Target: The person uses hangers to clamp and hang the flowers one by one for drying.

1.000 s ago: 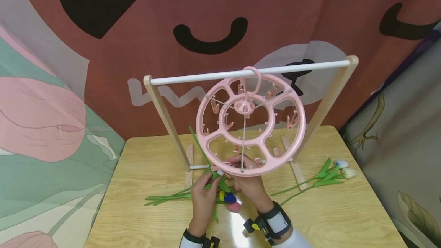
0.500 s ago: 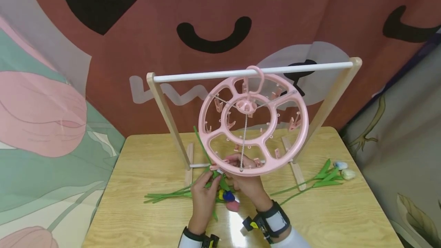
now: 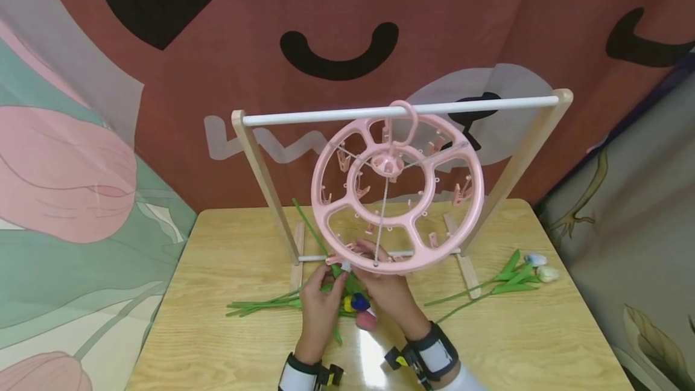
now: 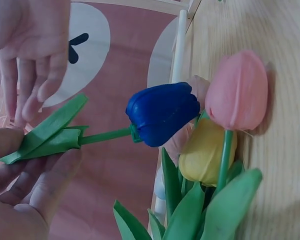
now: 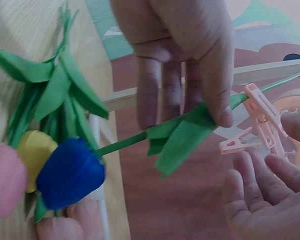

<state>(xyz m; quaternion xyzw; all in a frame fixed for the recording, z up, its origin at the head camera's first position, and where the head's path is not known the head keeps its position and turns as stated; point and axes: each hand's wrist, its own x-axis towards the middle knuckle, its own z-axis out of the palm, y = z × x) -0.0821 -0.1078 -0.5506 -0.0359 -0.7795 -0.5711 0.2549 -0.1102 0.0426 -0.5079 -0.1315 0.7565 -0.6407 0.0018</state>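
Note:
A blue artificial tulip (image 4: 162, 112) lies across the gap between the hands, flower toward the person. My left hand (image 3: 319, 312) pinches its stem and green leaves (image 5: 182, 135) between thumb and fingers. A pink clothespin (image 5: 261, 117) on the hanger's front rim has its tip at the tulip's stem, just beyond the left hand. My right hand (image 3: 388, 291) is at this clothespin, thumb and index finger on either side of its handle end; the other fingers extend loosely. The round pink clip hanger (image 3: 320, 222) hangs by its hook and partly covers the right fingers.
A wooden stand with a white bar (image 3: 326, 116) bears the hanger. Pink and yellow tulips (image 4: 207, 155) lie under the hands, stems to the left. Two pale tulips (image 3: 547, 273) lie on the right of the wooden table (image 3: 217, 361). Several other clips dangle from the hanger.
The hanger's front rim has shifted slightly left, together with the right hand's fingers. The stem's far end has swung left. Both hands otherwise stay in nearly the same place.

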